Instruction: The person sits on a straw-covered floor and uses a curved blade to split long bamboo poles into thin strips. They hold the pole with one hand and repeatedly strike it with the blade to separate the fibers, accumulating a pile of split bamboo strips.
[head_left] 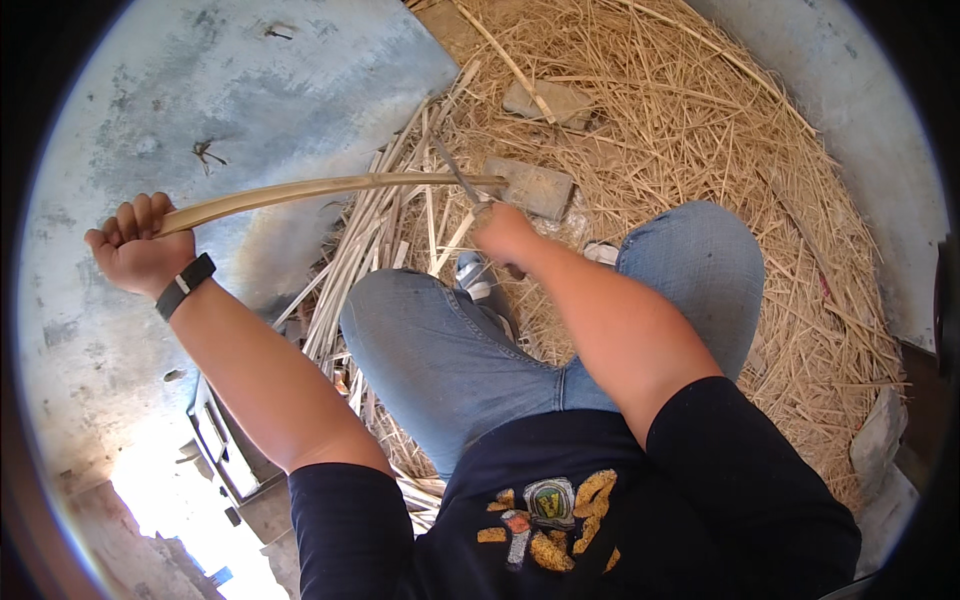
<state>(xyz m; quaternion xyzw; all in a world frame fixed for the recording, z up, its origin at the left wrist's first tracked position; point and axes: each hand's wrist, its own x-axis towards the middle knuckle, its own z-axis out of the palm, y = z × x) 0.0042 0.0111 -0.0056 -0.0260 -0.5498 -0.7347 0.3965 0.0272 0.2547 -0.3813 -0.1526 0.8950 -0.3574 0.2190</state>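
At the far left, my left hand (140, 245) is wrapped round one end of a long, pale strip (300, 189) that looks like split bamboo. The strip bows slightly as it runs across to the middle. My right hand (505, 238) grips a knife (456, 170), its handle mostly hidden in the fist. The blade crosses the strip close to its far end; whether it has cut into it I cannot tell. That end of the strip lies over the near edge of a grey brick (535, 188) on the ground.
Shavings and thin splints (690, 130) cover the ground ahead and to the right. Long pale strips (345, 255) lie bundled beside my left knee. A second brick (550, 103) sits farther off. A blue-grey wall (270, 90) rises at the left, another wall (850, 130) at the right.
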